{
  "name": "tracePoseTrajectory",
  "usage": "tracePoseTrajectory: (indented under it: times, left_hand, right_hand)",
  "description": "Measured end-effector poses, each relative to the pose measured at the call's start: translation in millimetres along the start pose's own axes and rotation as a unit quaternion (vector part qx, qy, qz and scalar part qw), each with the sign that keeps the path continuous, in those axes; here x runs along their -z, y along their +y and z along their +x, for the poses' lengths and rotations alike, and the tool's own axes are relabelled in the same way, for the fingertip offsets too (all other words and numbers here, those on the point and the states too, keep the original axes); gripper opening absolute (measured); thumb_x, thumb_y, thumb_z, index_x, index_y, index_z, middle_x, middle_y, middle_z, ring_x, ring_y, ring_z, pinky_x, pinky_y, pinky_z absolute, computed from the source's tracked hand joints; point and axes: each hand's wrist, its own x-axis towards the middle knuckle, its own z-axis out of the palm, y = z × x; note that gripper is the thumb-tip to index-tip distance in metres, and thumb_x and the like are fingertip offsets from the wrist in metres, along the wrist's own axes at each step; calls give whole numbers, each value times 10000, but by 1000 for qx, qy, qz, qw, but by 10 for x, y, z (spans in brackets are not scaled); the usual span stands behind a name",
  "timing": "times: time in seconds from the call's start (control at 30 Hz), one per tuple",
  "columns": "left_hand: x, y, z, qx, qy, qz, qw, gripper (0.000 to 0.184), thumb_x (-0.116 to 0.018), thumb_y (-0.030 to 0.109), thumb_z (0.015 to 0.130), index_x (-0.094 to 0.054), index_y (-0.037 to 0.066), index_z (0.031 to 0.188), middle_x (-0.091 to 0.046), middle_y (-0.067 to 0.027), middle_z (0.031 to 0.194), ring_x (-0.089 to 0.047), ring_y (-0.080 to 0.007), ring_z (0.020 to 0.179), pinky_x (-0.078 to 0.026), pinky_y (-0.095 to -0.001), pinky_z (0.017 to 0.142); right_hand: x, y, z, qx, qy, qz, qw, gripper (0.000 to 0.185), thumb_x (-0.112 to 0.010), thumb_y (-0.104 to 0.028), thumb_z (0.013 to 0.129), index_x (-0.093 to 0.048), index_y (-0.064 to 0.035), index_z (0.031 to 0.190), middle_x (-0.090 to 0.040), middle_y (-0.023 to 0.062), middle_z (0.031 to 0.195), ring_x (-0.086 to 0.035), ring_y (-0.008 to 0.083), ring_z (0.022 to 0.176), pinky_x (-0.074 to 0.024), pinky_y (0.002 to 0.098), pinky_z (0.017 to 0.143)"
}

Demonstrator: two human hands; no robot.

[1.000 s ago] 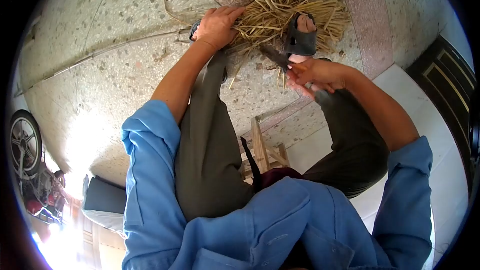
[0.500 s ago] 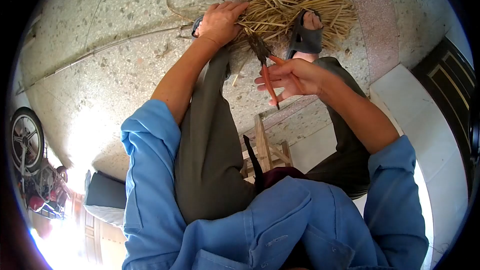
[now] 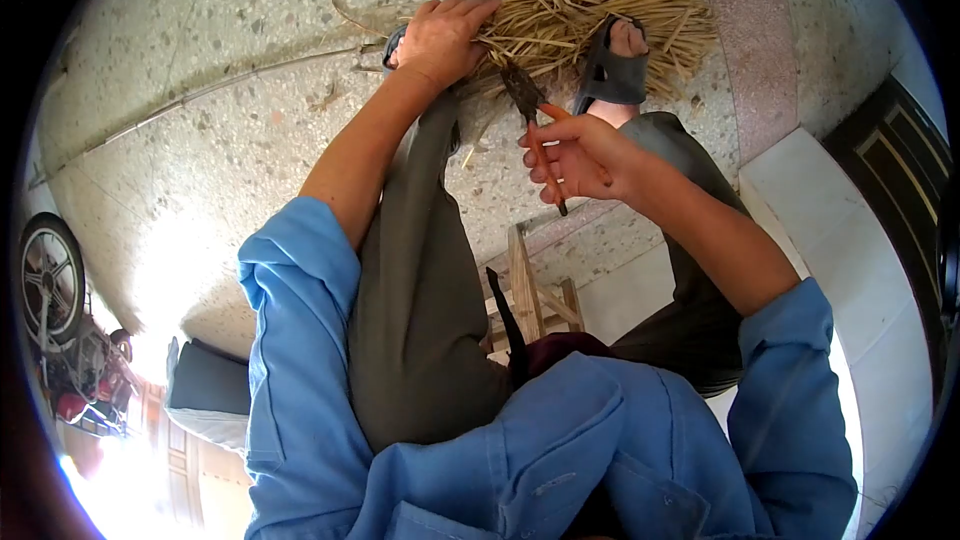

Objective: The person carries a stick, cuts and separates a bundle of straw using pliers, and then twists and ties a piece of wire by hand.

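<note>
In the head view, a bundle of dry straw (image 3: 590,15) lies on the speckled floor by my feet. My left hand (image 3: 440,38) is closed on the straw's near left edge; the fingertips are partly hidden among the stalks. My right hand (image 3: 585,155) is wrapped round the orange handles of a pair of pliers (image 3: 522,90). Dark and worn, the pliers' jaws point up and left to the near edge of the straw, just right of my left hand. Whether a stalk sits between the jaws I cannot tell.
My sandalled foot (image 3: 615,65) stands against the straw on the right, and the other sandal (image 3: 393,48) is partly behind my left hand. A wooden stool (image 3: 525,285) shows between my legs. At far left are a wheel (image 3: 50,278) and a dark cushion-like object (image 3: 210,380).
My right fingers have curled in and the pliers' handles have come closer together. The pliers have shifted slightly. My left hand stays at the straw, almost unmoved.
</note>
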Motion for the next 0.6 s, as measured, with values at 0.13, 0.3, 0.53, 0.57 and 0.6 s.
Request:
tracePoseTrajectory:
  times: [0.13, 0.3, 0.53, 0.57, 0.6]
  left_hand:
    - [-34, -22, -3, -4, 21, -5, 1000, 583, -647, 182, 651, -460, 173, 1203, -546, -30, 1116, -502, -205, 1027, -377, -341, 866]
    - [-30, -8, 17, 11, 4, 0, 1000, 579, -650, 190, 656, -461, 171, 1202, -540, -29, 1128, -501, -206, 1028, -377, -339, 864]
    - [-22, 27, 7, 11, 5, -7, 1000, 579, -651, 182, 658, -458, 157, 1204, -525, -34, 1150, -489, -197, 1043, -368, -333, 876]
    - [-29, 19, 9, 10, 10, -2, 1000, 580, -648, 179, 657, -457, 154, 1204, -524, -33, 1150, -486, -197, 1046, -365, -333, 879]
    - [-39, 8, 8, 10, 9, -2, 1000, 580, -648, 179, 657, -457, 154, 1204, -524, -33, 1150, -486, -197, 1046, -365, -333, 879]
  right_hand:
    - [24, -59, 33, 39, 163, -221, 961, 89, -513, -140, 802, -436, -95, 804, -446, 29, 648, -446, 156, 529, -371, 302, 414]
    - [-310, -516, -220, 1, 198, -719, 666, 461, -468, -188, 769, -442, -33, 1203, -574, 173, 710, -578, 288, 630, -473, 398, 536]
    - [-829, -949, -227, -59, 138, -965, 217, 324, -490, -165, 740, -603, -50, 1021, -620, 149, 870, -601, 278, 840, -477, 378, 684]
    - [-865, -990, -187, -59, 138, -965, 217, 324, -490, -165, 740, -603, -50, 1021, -620, 149, 870, -601, 278, 840, -477, 378, 684]
    - [-911, -1018, -157, -49, 151, -974, 163, 281, -533, -125, 718, -627, -79, 979, -625, 126, 890, -604, 252, 846, -483, 362, 671]
